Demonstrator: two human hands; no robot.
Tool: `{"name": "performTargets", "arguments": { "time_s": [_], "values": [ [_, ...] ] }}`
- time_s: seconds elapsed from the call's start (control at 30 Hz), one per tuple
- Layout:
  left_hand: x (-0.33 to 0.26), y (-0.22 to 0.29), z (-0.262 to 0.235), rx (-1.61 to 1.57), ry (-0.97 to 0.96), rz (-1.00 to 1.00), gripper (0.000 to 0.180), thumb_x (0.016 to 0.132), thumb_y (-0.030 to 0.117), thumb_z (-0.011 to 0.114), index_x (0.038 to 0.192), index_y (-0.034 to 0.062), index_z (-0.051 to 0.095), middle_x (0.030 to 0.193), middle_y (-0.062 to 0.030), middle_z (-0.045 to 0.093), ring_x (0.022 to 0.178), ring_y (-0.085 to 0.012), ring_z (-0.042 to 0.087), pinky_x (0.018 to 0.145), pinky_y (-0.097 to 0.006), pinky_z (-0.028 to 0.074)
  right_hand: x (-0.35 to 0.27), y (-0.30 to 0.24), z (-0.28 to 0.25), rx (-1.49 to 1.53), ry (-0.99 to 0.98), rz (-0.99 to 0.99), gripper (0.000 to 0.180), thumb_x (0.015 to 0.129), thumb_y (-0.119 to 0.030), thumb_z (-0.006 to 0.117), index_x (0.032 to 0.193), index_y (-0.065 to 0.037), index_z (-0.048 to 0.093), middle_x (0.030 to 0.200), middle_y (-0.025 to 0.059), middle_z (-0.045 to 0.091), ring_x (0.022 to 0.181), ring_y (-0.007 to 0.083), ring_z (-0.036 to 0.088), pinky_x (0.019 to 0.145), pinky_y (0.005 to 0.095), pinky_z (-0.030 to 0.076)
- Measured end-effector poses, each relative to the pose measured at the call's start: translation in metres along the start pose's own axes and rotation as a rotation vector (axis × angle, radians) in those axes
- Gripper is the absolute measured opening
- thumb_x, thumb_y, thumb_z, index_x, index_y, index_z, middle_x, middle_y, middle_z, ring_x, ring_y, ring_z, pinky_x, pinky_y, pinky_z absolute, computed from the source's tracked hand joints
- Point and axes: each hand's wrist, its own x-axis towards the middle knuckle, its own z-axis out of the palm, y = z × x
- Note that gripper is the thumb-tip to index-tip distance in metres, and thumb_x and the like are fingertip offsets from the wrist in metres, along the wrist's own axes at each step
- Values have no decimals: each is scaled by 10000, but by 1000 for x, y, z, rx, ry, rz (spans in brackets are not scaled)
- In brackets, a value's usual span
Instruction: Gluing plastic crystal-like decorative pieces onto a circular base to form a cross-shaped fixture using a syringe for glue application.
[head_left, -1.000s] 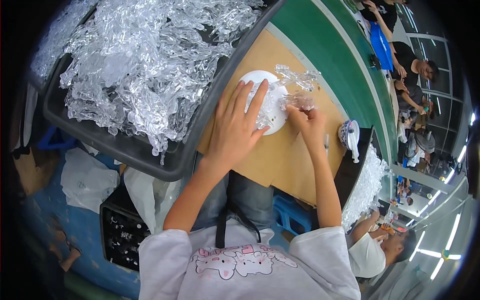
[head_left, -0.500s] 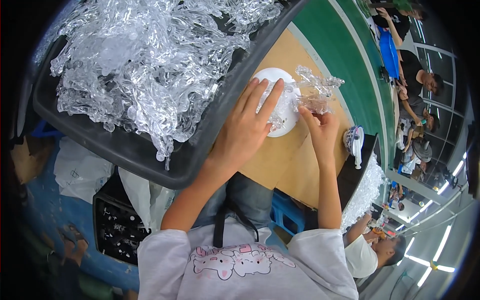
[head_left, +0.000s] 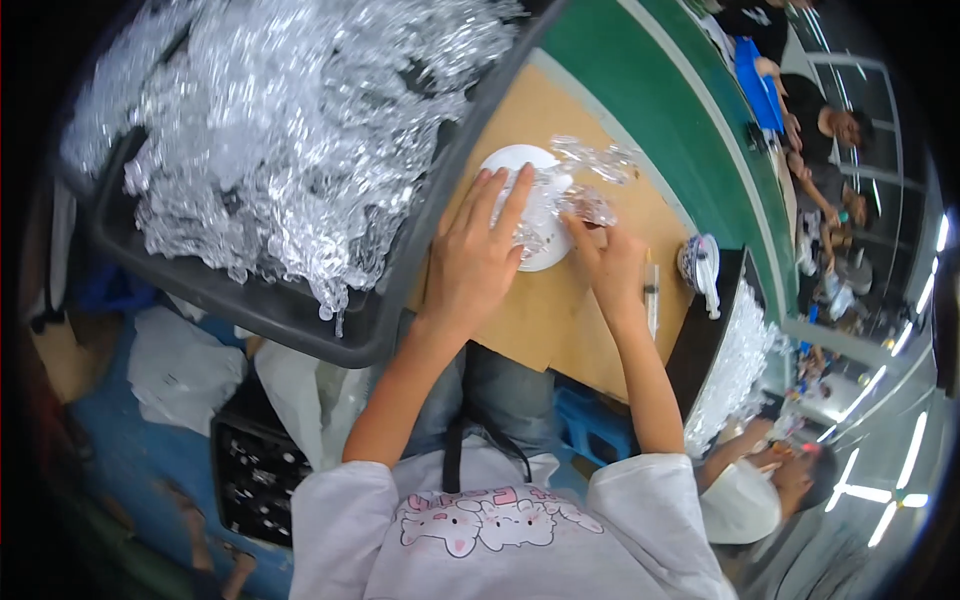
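A white round dish with small clear plastic bits on it lies on the brown tabletop. Over its left side my left hand rests with the fingers stretched and apart, fingertips at the clear bits. Beside the dish's right edge, my right hand pinches a branched clear plastic piece between thumb and fingers. That piece sticks out beyond the fingertips, past the dish's right rim. Motion blurs its finer shape, and the fingers hide its near end.
A big black tub heaped with clear plastic pieces stands at left. Right of my hand lie a slim white-and-clear tool and a patterned bowl with a white spoon. Beyond are a green belt, another clear heap and several people.
The view has shifted a little. My right hand has drawn closer to the left one with the clear piece. The slim tool on the table has come into sight.
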Motion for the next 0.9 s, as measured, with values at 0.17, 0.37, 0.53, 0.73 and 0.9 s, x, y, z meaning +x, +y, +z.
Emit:
{"name": "performTargets", "arguments": {
  "time_s": [0.17, 0.37, 0.53, 0.73, 0.9],
  "values": [
    [-11, -4, 6, 90, 3, -24, 806, 667, 126, 730, 1385, 118, 362, 1384, -59, 433, 1249, -247, 442, 1040, -614, 167, -16, -12, -8, 66, 145, 22, 366, 763, -127, 717, 1101, -55, 599, 930, 102, 618, 786, 186, 604, 703, 298, 480],
    [-49, 16, 15, 248, 37, -98, 831, 699, 177, 739, 1408, 95, 313, 1371, -95, 442, 1251, -267, 436, 1079, -606, 78, -87, 18, -172, -8, 447, 475, 227, 792, -103, 660, 1018, -74, 662, 909, 56, 658, 739, 108, 566, 651, 258, 447],
    [-46, 26, 25, 236, 38, -83, 857, 704, 155, 736, 1422, 73, 276, 1372, -109, 431, 1275, -264, 411, 1081, -611, 41, -139, 135, -249, -510, 286, 590, 275, 777, -270, 698, 1018, -142, 664, 862, 51, 616, 718, 188, 584, 642, 319, 460],
    [-44, 24, 19, 274, 17, -60, 850, 729, 176, 727, 1431, 77, 258, 1375, -120, 421, 1271, -273, 412, 1088, -603, 33, -129, 159, -259, -601, 113, 520, 296, 741, -317, 725, 966, -135, 662, 819, 51, 579, 691, 201, 567, 642, 329, 457],
    [-48, 19, 14, 277, -3, -72, 811, 763, 209, 708, 1427, 72, 262, 1380, -128, 407, 1288, -284, 387, 1081, -610, 83, -126, 132, -255, -86, 324, 479, 230, 735, -224, 751, 850, -66, 628, 796, -14, 590, 717, 84, 547, 616, 226, 421]
  ]
}}
